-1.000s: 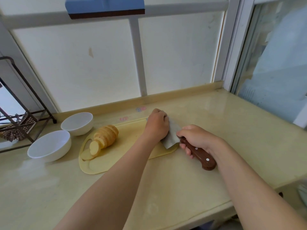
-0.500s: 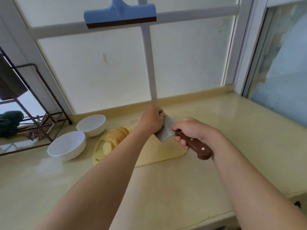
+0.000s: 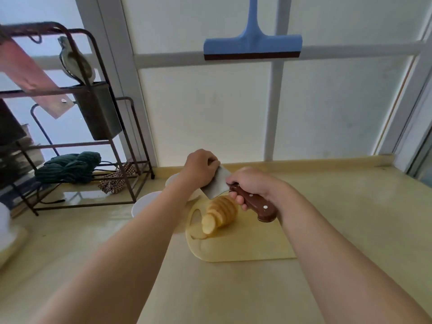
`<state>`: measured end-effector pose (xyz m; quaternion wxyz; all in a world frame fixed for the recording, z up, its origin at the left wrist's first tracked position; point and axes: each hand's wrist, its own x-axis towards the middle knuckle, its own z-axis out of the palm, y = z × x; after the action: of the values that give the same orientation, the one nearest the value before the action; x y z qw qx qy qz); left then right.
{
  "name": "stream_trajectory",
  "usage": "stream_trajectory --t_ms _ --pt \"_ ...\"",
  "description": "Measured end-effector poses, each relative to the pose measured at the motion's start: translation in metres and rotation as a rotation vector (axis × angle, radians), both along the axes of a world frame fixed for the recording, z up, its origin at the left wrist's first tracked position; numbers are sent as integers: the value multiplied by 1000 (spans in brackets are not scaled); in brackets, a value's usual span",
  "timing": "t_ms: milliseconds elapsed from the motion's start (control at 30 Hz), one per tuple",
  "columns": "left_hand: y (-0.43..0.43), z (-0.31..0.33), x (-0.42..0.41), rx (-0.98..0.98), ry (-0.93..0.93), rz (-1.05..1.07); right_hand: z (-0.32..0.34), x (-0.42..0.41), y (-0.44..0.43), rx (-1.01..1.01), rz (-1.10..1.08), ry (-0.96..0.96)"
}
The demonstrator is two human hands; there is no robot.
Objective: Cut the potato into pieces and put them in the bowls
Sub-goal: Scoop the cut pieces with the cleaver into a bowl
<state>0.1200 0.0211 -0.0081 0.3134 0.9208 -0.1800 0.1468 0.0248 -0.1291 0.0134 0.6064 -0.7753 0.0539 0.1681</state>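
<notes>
Head view looks down at a yellow counter (image 3: pixel 350 218) under a window. On it lies a pale board (image 3: pixel 245 244), and the potato (image 3: pixel 222 212) rests on the left part of this board. It is cut into thin round slices which lean together in a row, and the front slice shows its cut face. The right hand (image 3: pixel 251 183) holds a knife (image 3: pixel 217 183) in the air above the far end of the potato. Its fingers are wrapped tightly around the brown handle (image 3: pixel 259 205), and the wide blade points away to the left. The left hand (image 3: pixel 201 168) is at the far end of the blade, with its fingers curled over the upper edge. I cannot tell if it also holds a piece of potato. Two white bowls stand left of the board, and the left forearm covers part of both. The near bowl (image 3: pixel 143 204) is just beside the board. The far bowl (image 3: pixel 171 180) sits behind it, below the left hand and the blade. I cannot see inside either bowl. At the left a dark metal rack (image 3: pixel 84 205) stands on the counter with a green cloth (image 3: pixel 70 169) on its low shelf. A blue squeegee (image 3: pixel 252 46) hangs on the window frame.
</notes>
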Motion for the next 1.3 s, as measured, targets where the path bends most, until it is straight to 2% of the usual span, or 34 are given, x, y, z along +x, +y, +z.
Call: stream_trajectory --t_ms 400,600,833,1100,1300 --pt "47 -33 49 -104 52 87 12 35 36 -138 -4 75" --pt "51 -41 50 -14 95 154 19 33 13 -198 -21 65" --pt "54 -30 52 -206 168 183 19 27 -10 -220 -34 47" --pt "56 -19 33 -227 194 176 12 19 -20 -167 -45 42" --pt "26 -1 -9 48 42 29 3 5 -45 -63 -154 -62"
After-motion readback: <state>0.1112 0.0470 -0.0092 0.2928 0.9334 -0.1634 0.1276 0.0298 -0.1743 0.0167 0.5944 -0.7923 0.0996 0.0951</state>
